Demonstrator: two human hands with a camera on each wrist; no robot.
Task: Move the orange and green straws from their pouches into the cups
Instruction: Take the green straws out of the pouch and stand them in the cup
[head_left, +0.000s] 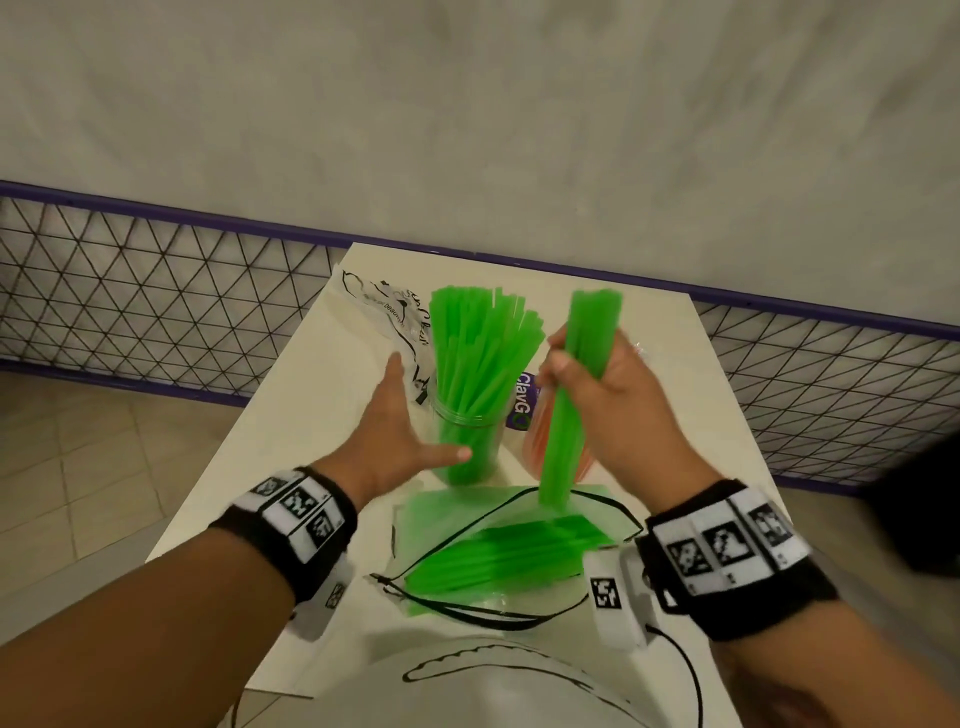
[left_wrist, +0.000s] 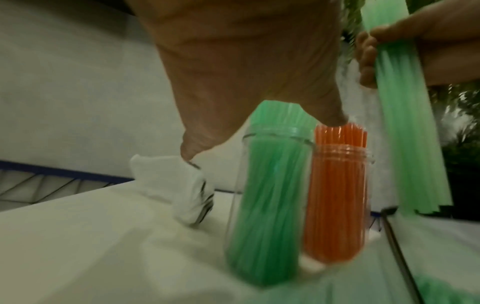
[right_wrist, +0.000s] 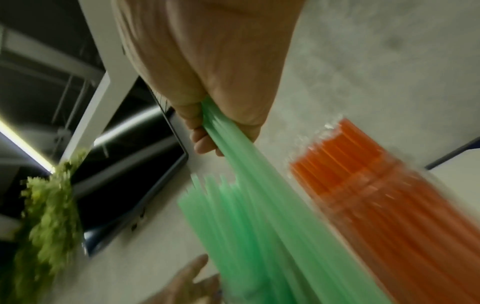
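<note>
My right hand (head_left: 582, 364) grips a bundle of green straws (head_left: 563, 410) upright, its lower end just above the clear pouch (head_left: 509, 551) of green straws lying at the table's near side. A clear cup (head_left: 467, 441) packed with green straws stands at the centre. My left hand (head_left: 415, 421) is open with spread fingers beside it, thumb by its near wall; I cannot tell whether it touches. In the left wrist view a second cup (left_wrist: 337, 205) full of orange straws stands right of the green cup (left_wrist: 270, 205). The right wrist view shows the held bundle (right_wrist: 259, 185) beside the orange cup (right_wrist: 376, 195).
An empty crumpled pouch (head_left: 379, 317) lies at the back left of the small white table (head_left: 311, 415). A purple-labelled item (head_left: 522, 405) sits behind the cups. A wire fence with a purple rail (head_left: 156, 291) runs behind, tiled floor at left.
</note>
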